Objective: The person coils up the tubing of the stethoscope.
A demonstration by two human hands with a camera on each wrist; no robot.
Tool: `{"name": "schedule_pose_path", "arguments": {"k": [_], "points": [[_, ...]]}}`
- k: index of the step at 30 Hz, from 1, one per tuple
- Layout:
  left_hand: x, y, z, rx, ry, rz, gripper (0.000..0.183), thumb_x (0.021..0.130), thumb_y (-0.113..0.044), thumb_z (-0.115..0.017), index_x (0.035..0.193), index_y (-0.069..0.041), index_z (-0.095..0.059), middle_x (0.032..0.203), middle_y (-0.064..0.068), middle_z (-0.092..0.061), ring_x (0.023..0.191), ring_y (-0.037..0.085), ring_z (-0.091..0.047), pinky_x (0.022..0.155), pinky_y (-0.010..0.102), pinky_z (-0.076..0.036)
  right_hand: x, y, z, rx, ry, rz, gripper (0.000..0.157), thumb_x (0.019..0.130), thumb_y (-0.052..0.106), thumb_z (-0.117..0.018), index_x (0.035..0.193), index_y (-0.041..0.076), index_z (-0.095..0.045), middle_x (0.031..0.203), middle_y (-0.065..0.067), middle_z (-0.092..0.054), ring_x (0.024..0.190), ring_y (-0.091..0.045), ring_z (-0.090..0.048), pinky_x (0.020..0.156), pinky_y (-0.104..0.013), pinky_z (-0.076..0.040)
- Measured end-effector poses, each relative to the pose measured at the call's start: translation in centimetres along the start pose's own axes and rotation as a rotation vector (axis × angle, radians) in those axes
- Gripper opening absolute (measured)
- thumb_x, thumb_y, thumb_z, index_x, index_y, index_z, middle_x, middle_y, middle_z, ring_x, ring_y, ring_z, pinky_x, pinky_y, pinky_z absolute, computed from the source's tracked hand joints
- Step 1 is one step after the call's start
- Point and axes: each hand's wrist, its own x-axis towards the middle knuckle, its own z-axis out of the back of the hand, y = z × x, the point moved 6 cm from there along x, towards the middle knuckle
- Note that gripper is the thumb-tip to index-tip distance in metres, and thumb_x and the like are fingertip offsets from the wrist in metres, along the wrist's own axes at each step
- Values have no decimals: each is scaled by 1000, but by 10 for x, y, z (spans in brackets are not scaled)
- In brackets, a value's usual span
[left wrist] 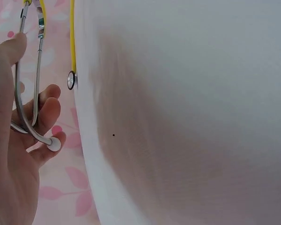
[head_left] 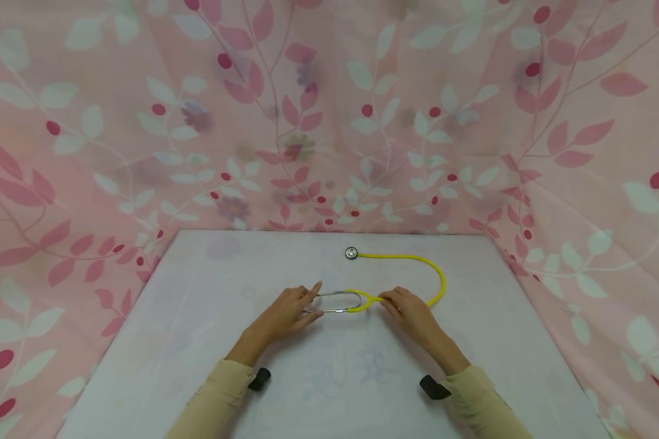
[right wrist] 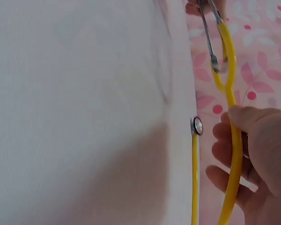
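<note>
Left grip point(head_left: 293, 311): holding the stethoscope point(head_left: 371, 299) by its two metal ear tubes point(head_left: 331, 294), thumb against the nearer one, fingers about the farther; a light hold seems best, so the pair is neither squeezed nor splayed.
White eartip point(left wrist: 54, 144): in the left wrist view, just beside the left fingers; the other tip cannot be made out, so it is worth checking that it does not catch.
Chest piece point(head_left: 351, 253): resting on the surface point(head_left: 208, 268), beyond the ear tubes; any shift should be slow enough not to drag or flip it.
Yellow fork point(head_left: 357, 310): between the two grips, held off the surface, its branches running to the ear tubes; best held in line with them, without twist.
Right grip point(head_left: 412, 314): narrow, pinching the yellow stem just past the fork; this makes a good steering point, and both hands should move together so that neither tugs.
Yellow tubing point(head_left: 443, 283): curving out to the right of that grip and back to the chest piece; slack in this bend should be eased round, not pulled into a kink.
</note>
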Motion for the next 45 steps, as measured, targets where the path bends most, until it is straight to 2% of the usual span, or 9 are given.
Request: {"name": "schedule_pose_path", "arguments": {"k": [7, 13, 18, 23, 30, 34, 37, 40, 45], "points": [[-2, 0, -3, 85, -11, -40, 62, 96, -34, -63, 148, -6, -43, 92, 1, -56, 75, 10, -49, 72, 26, -47, -5, -5, 6, 116, 83, 15, 20, 88, 8, -71, 108, 11, -72, 89, 6, -64, 77, -3, -57, 68, -22, -52], [-3, -1, -3, 94, 16, -18, 62, 98, -35, -59, 149, -6, -41, 94, 2, -55, 73, 12, -46, 70, 26, -45, -11, -9, 18, 107, 126, -5, 24, 86, 6, -74, 110, 10, -71, 92, 2, -66, 85, -9, -67, 75, -27, -57], [-5, -1, -3, 116, 58, -3, 60, 100, -34, -55, 151, -8, -38, 97, 1, -55, 76, 11, -44, 72, 26, -44, -12, -17, 31, 53, 25, 65, 24, 81, 5, -78, 103, 8, -71, 92, 1, -68, 87, -15, -69, 75, -32, -57], [-8, -4, -3, 84, 89, 4, 60, 100, -28, -55, 153, -8, -33, 100, 0, -55, 80, 10, -44, 76, 26, -44, 1, -13, 43, 9, -90, 159, 21, 84, 12, -76, 105, 9, -71, 94, 1, -69, 84, -14, -64, 74, -32, -51], [-6, -20, 5, 87, 52, -58, 64, 97, -19, -62, 153, -9, -33, 102, 0, -57, 84, 10, -47, 81, 28, -46, 30, 2, 52, 58, -161, 226, 24, 86, 18, -75, 110, 14, -74, 94, 4, -68, 86, -14, -62, 77, -29, -46], [-3, -33, 8, 86, 27, -115, 65, 95, -16, -64, 153, -7, -34, 100, -2, -56, 84, 10, -46, 81, 27, -45, 46, 11, 49, 111, -146, 241, 28, 82, 20, -79, 110, 18, -75, 89, 6, -69, 78, -15, -63, 68, -23, -47], [-1, -41, 8, 85, 20, -146, 67, 96, -17, -63, 154, -7, -31, 102, -3, -56, 86, 9, -47, 85, 28, -46, 55, 15, 45, 159, -111, 235, 31, 76, 20, -83, 106, 15, -76, 89, 3, -72, 75, -19, -65, 67, -25, -51], [2, -46, 9, 60, 9, -164, 68, 96, -17, -64, 154, -8, -30, 104, -2, -57, 88, 9, -50, 96, 31, -47, 61, 18, 38, 223, -65, 201, 34, 72, 20, -87, 102, 9, -74, 91, -2, -73, 74, -23, -65, 65, -30, -54], [8, -52, 12, 2, -39, -203, 66, 95, -17, -65, 152, -6, -34, 102, 0, -60, 91, 10, -54, 109, 37, -43, 66, 15, 21, 379, 43, 124, 32, 75, 23, -85, 101, 10, -71, 92, -4, -72, 74, -15, -62, 65, -25, -54]]}}
